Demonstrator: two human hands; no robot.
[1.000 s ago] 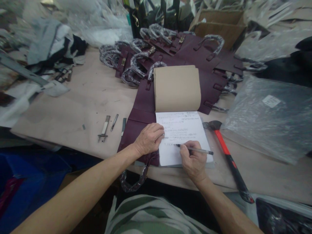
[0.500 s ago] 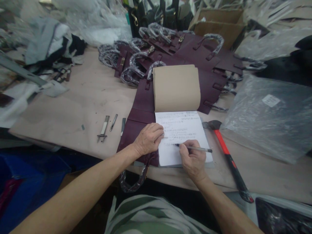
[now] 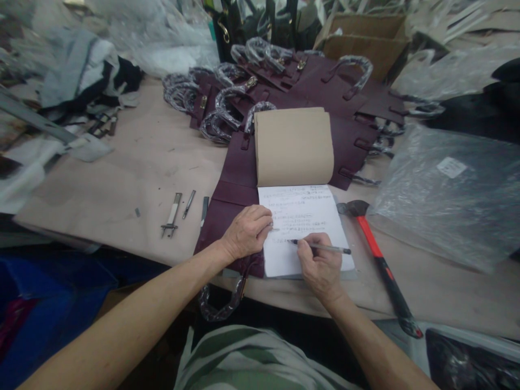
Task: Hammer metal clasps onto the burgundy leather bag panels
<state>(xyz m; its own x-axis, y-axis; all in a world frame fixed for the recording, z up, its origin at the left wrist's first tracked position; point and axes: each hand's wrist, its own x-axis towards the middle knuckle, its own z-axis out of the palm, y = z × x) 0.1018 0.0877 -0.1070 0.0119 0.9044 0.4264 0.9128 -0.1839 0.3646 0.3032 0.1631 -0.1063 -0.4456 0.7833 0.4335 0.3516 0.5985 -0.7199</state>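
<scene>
Farthest to the left of the left hand, and lower than it, sits a blue bin [image 3: 52, 303]; well beyond the hand on that side lies a heap of grey and black cloth [image 3: 87, 70]. Nearer, just left of the forearm, are a metal fitting with a crosspiece [image 3: 173, 214] and a slim metal rod [image 3: 189, 205]. Under the left hand [image 3: 248, 230] and fanning out beyond it spread maroon leather pieces [image 3: 231, 189] with plastic-wrapped handles. That hand lies with its fingers curled on the left edge of the notebook [image 3: 284, 262]; whether it pinches anything I cannot tell. The notebook reaches from there to beneath the right hand [image 3: 320, 268], its brown cover folded back beyond both hands. The right hand grips a pen [image 3: 331, 249], tip at the written lines. Right of it lies a hammer [image 3: 379, 254] with a red and black handle, then, farther right, a clear plastic bag [image 3: 430, 206]
</scene>
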